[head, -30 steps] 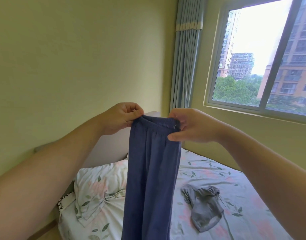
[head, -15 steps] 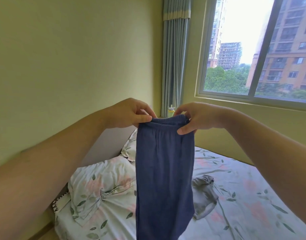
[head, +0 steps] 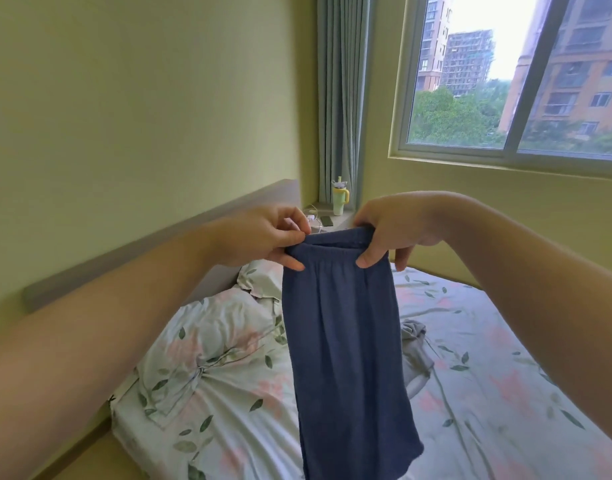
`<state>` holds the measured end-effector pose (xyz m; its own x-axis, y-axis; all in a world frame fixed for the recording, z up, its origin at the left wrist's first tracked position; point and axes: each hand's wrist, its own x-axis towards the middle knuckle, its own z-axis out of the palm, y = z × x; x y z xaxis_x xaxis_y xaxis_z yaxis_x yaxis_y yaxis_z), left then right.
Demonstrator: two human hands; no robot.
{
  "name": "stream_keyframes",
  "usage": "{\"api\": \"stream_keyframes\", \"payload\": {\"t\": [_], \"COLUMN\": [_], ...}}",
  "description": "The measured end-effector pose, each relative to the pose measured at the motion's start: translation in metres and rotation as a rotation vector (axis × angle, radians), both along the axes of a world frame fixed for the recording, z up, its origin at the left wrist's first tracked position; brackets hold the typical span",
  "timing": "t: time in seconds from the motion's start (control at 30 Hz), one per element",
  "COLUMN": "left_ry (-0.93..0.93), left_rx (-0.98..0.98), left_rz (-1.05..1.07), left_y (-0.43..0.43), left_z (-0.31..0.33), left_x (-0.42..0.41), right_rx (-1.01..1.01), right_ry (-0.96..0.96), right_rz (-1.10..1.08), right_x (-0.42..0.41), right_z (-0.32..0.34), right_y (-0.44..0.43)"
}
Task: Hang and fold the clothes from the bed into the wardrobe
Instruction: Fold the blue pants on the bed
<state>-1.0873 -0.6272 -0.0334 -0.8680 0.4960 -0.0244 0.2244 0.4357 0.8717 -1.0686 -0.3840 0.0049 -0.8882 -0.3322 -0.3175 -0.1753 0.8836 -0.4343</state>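
Head view, from the bedside. Trousers [head: 346, 341], dark blue, are held up by the waistband and hang free above the bed [head: 488, 341], legs together, lower end running to the frame edge.

Left grip [head: 259, 237]: thumb + fingers pinched tight on the left end of the waistband. Right grip [head: 394, 233]: fingers curled over the right end, thumb in front, also closed on the fabric. Nothing else in either hand.

Progress (my read): early to mid. The trousers are lifted and look straightened out, but not folded and not on a hanger; no hanger in sight. A grey garment [head: 415, 355] lies crumpled on the sheet, partly hidden behind the trousers, untouched. No other loose clothes seen on the visible part of the bed. Wardrobe not in view, so can't tell what is already stored.

Left to do, prob.: fold or hang the trousers, take them to the wardrobe, then the same for the grey item.

Also there: pillow [head: 207, 341] by the headboard, cup [head: 340, 199] and phone [head: 327, 220] on the ledge by the curtain.
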Motion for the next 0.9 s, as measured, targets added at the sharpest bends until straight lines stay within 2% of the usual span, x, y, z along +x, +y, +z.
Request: {"api": "stream_keyframes", "payload": {"t": [0.13,0.23,0.3,0.4,0.53,0.6,0.7,0.9], "left_ry": [-0.086,-0.026,0.073,0.088,0.072,0.133,0.307,0.533], "left_rx": [-0.021,-0.214,-0.374,-0.478,-0.519,-0.522,-0.615,-0.624], "left_rz": [0.035,0.081,0.197,0.404,0.623,0.728,0.857,0.962], "left_y": [-0.002,-0.016,-0.026,-0.049,-0.09,-0.108,-0.127,-0.15], "left_z": [-0.02,-0.038,-0.054,-0.076,-0.085,-0.079,-0.061,-0.035], "left_x": [-0.028,-0.043,-0.052,-0.072,-0.081,-0.077,-0.071,-0.052], "right_rx": [-0.167,-0.201,-0.182,-0.017,0.108,0.027,-0.185,-0.419], "right_ry": [-0.136,-0.163,-0.156,-0.018,0.32,0.425,0.457,0.574], "right_rz": [-0.05,-0.043,0.002,0.141,0.312,0.356,0.37,0.409], "right_x": [-0.049,-0.087,-0.11,-0.136,-0.152,-0.16,-0.172,-0.169], "right_z": [-0.026,-0.05,-0.068,-0.091,-0.101,-0.103,-0.102,-0.084], "right_y": [-0.004,-0.026,-0.05,-0.095,-0.147,-0.169,-0.191,-0.212]}}
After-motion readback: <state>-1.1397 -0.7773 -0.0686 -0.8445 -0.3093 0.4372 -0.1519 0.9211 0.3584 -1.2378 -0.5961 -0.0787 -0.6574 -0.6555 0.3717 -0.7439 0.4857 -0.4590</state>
